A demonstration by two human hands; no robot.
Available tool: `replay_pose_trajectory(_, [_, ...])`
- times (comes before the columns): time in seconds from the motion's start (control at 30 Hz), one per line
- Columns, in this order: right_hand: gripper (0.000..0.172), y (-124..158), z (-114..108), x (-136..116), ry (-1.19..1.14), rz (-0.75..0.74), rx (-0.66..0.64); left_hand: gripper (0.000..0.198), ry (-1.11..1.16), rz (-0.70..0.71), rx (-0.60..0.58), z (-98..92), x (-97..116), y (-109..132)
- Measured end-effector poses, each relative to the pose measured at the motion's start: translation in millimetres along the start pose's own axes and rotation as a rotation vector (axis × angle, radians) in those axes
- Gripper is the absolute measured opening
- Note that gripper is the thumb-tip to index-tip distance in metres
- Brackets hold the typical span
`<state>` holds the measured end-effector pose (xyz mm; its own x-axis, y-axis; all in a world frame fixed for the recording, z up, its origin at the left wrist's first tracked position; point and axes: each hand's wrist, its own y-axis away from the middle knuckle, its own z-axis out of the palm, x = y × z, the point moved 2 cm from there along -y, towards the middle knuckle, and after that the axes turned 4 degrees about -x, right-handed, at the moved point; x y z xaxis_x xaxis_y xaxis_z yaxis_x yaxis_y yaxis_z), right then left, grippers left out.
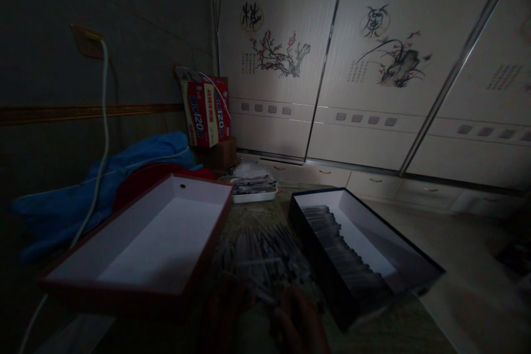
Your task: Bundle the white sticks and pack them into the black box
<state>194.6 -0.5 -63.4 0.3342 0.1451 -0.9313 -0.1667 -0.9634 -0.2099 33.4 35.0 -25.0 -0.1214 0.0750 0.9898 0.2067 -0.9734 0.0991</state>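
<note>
In the dim light, my right hand is at the bottom middle, its fingers closed on the end of a pale, slim pen. My left hand is just left of it, dark and blurred, close to the pen's other end; its fingers do not show clearly. Beyond both hands lies a loose pile of pens with clear barrels and dark ends. To the right, a dark-rimmed box holds a row of similar pens laid side by side along its left part. A red-edged box with a white inside stands left.
Behind the pile is a white tray with more slim items. A blue cloth bag and a white cable lie left. A red printed carton stands at the back, before sliding cabinet doors.
</note>
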Motion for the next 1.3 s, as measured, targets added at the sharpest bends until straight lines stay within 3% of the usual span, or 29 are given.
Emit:
replay_pose_trajectory(0.2, [0.055,5.6,-0.6,3.5,0.117,-0.056,0.030,0.044,-0.004,-0.090,-0.016,-1.9,-3.7,2.8])
replay_pose_trajectory(0.5, [0.053,1.3,1.7,8.3,0.059,-0.001,0.035,0.037,0.097,-0.090,0.007,0.2,-6.5,2.9])
replay_pose_trajectory(0.6, [0.054,-0.4,2.7,8.4,0.035,-0.014,-0.026,0.033,0.111,-0.108,0.001,0.5,-9.7,0.4])
replay_pose_trajectory(0.8, [0.054,-1.8,0.3,6.3,0.029,0.007,-0.001,0.036,0.099,-0.041,-0.001,2.0,-1.4,1.2])
replay_pose_trajectory(1.0, [0.053,-2.9,0.9,6.9,0.040,-0.010,-0.081,0.039,0.013,-0.008,-0.066,0.7,0.5,2.2])
replay_pose_trajectory(1.17, [0.052,-0.2,-4.0,3.9,0.075,0.002,0.068,0.038,0.066,-0.062,-0.042,1.0,-8.3,-0.2])
replay_pose_trajectory(1.3, [0.055,-0.9,-4.9,-1.0,0.067,-0.003,0.006,0.036,0.078,-0.057,-0.017,2.4,-12.2,-4.2])
